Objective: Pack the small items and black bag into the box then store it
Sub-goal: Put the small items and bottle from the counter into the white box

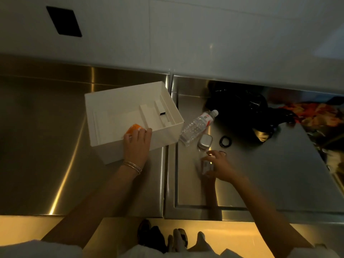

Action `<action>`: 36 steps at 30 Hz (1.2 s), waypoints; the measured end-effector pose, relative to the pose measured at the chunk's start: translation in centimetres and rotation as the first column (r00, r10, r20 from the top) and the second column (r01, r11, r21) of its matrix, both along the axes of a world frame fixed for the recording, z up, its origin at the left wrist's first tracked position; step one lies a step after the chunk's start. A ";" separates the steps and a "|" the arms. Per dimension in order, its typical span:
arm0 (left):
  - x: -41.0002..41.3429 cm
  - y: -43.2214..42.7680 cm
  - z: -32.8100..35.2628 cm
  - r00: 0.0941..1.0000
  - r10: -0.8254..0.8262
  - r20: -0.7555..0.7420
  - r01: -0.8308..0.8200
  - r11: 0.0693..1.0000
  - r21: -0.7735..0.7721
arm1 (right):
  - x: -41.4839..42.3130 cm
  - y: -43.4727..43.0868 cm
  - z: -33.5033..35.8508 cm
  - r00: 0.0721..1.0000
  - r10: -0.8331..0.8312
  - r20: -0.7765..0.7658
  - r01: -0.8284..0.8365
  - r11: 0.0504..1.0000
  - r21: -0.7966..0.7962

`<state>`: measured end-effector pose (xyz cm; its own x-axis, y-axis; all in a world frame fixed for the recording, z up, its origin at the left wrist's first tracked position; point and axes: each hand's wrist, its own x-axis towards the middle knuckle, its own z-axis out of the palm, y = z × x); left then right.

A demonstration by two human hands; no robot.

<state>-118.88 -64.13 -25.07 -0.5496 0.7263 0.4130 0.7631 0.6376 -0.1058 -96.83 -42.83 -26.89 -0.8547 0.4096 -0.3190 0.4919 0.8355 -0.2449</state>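
Left hand [137, 141] curls around a small orange object [133, 129] with a white end, holding it at the near wall of the open white cardboard box [111, 107]; fingers lie over the rim, the orange piece just inside. Thin bangles [132, 166] sit on my left wrist. Right hand [219, 165] is low over the stainless steel counter [270, 174], fingers bent around a small pale item [205, 167]; the item is blurred, and I cannot tell whether it is gripped or only touched. A ring [223, 153] shows on one finger. Box sits on the left counter section, tilted, its white moulded insert [149, 116] visible inside. Just right of the box a clear plastic water bottle [198, 127] with red-and-white label lies on its side. Beside the bottle's base is a small silver rounded case [205, 141], then a black coiled hair tie [225, 140], both near my right fingertips. Crumpled glossy black bag [242, 107] lies farther back on the right section, outside the box. Patterned orange cloth [312, 110] lies at the far right edge.
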 end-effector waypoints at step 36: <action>-0.5 -2.4 1.4 0.996 -0.027 0.082 0.015 0.990 0.141 | -14.8 -4.5 11.9 0.804 0.075 -0.589 -0.115 0.993 -0.030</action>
